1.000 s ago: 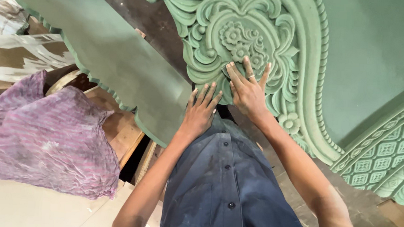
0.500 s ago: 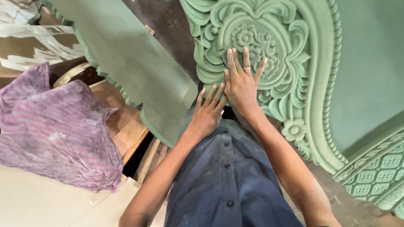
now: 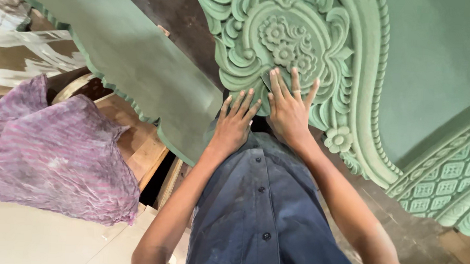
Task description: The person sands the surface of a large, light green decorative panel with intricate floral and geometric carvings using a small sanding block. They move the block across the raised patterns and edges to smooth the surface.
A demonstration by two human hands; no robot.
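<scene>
A large green carved panel (image 3: 356, 63) with scrolls and a flower medallion (image 3: 285, 41) stands before me. My right hand (image 3: 289, 111) lies flat on the lower part of the medallion, fingers spread, a ring on one finger. A small dark patch shows under its fingertips; I cannot tell what it is. My left hand (image 3: 235, 124) rests flat just beside it at the panel's lower edge, fingers apart and holding nothing. My blue buttoned shirt (image 3: 257, 213) fills the lower middle.
A flat green board with a scalloped edge (image 3: 137, 62) slants at the left. A crumpled purple striped cloth (image 3: 57, 155) lies on wooden pieces (image 3: 148, 149) at the lower left. A lattice-carved green section (image 3: 452, 181) is at the right, and there is dark floor (image 3: 406, 232) below it.
My right hand has slid a little across the medallion toward its flowers. My left hand has drawn closer to the right one. The view has shifted slightly.
</scene>
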